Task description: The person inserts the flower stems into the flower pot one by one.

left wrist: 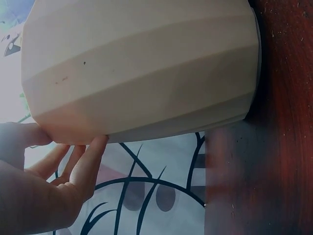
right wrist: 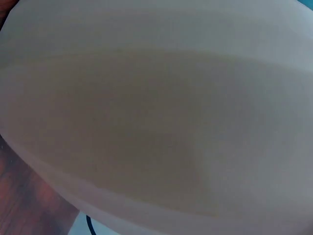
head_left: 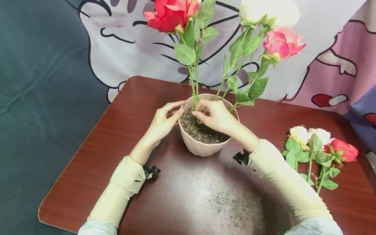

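A pale pink faceted flowerpot (head_left: 202, 148) filled with dark soil (head_left: 191, 130) stands on the table. My right hand (head_left: 218, 116) reaches over its rim and pinches the lower stem of a red rose (head_left: 173, 16) just above the soil. On the pot's left side, my left hand (head_left: 164, 119) touches the rim and outer wall with thumb and extended fingertips; in the left wrist view its fingers (left wrist: 85, 164) lie against the wall. White roses (head_left: 268, 13) and a pink rose (head_left: 283, 44) lean to the right in the same pot. Pot wall (right wrist: 156, 122) fills the right wrist view, hiding the right hand.
Several cut roses, white (head_left: 299, 135) and red (head_left: 343, 150), lie with their leafy stems on the table's right side, beside my right forearm. Dark crumbs (head_left: 235, 205) are scattered on the reddish-brown table (head_left: 97, 156) near its front. A cartoon-print curtain (head_left: 117, 55) hangs behind.
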`<move>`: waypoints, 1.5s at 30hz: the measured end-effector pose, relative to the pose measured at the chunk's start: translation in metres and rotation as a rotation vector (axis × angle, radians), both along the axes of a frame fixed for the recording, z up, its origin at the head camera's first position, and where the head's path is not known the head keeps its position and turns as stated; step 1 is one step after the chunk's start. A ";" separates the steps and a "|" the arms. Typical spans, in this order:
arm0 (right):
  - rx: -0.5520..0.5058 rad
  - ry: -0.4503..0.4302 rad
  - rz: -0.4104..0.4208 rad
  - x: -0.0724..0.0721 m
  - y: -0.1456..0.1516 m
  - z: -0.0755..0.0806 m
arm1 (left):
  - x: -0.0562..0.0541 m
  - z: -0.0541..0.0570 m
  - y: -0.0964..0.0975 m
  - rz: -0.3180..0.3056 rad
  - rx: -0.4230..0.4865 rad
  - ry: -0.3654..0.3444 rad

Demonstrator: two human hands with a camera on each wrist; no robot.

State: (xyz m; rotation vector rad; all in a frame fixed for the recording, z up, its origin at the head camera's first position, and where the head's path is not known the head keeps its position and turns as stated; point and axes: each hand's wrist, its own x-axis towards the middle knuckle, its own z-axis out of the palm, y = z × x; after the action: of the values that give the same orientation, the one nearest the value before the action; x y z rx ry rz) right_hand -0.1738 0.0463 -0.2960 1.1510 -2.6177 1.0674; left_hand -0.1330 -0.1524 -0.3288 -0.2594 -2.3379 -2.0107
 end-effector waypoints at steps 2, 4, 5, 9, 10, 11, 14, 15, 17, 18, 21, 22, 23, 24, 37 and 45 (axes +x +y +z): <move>-0.030 0.023 0.012 -0.001 0.000 0.000 | 0.000 0.000 0.000 0.002 0.003 -0.004; -0.066 0.048 0.025 -0.001 -0.001 0.000 | 0.001 0.000 0.000 0.006 0.004 -0.008; -0.081 0.063 0.030 -0.001 -0.002 0.000 | 0.001 0.000 0.000 0.008 0.003 -0.010; -0.139 0.114 0.044 0.000 -0.003 0.002 | 0.001 0.000 0.000 0.010 0.001 -0.012; -0.153 0.128 0.045 0.001 -0.003 0.003 | 0.001 0.000 0.000 0.010 -0.002 -0.011; -0.166 0.140 0.044 0.001 -0.004 0.005 | 0.001 0.000 0.000 0.010 -0.006 -0.011; -0.192 0.165 0.034 0.002 -0.005 0.007 | 0.001 0.001 0.000 0.013 -0.015 -0.012; -0.193 0.172 0.027 0.003 -0.006 0.008 | 0.001 0.000 0.000 0.011 -0.016 -0.010; -0.186 0.173 0.017 0.002 -0.008 0.008 | 0.001 0.000 0.000 0.007 -0.011 -0.007; -0.180 0.173 0.011 0.001 -0.008 0.007 | 0.001 0.000 0.001 0.004 -0.007 -0.006; -0.198 0.176 -0.021 0.001 -0.008 0.007 | 0.001 -0.001 0.001 -0.001 0.001 -0.003; -0.213 0.181 -0.033 0.001 -0.008 0.008 | 0.001 -0.001 0.001 0.001 -0.002 -0.002; -0.232 0.186 -0.043 0.002 -0.008 0.009 | 0.001 -0.001 0.001 0.003 -0.006 -0.001; -0.256 0.190 -0.056 0.002 -0.008 0.009 | 0.001 -0.002 0.000 0.005 -0.009 0.000; -0.201 0.202 0.102 -0.006 -0.018 0.007 | 0.000 -0.002 0.000 0.013 0.006 0.000; -0.016 0.201 0.214 -0.010 -0.024 0.004 | -0.002 -0.002 0.001 -0.001 0.034 -0.029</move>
State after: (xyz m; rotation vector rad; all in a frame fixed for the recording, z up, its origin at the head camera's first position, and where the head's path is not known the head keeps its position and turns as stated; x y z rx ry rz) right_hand -0.1841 0.0226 -0.2915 1.4781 -2.3706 0.9469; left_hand -0.1352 -0.1514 -0.3307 -0.2314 -2.3181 -2.0670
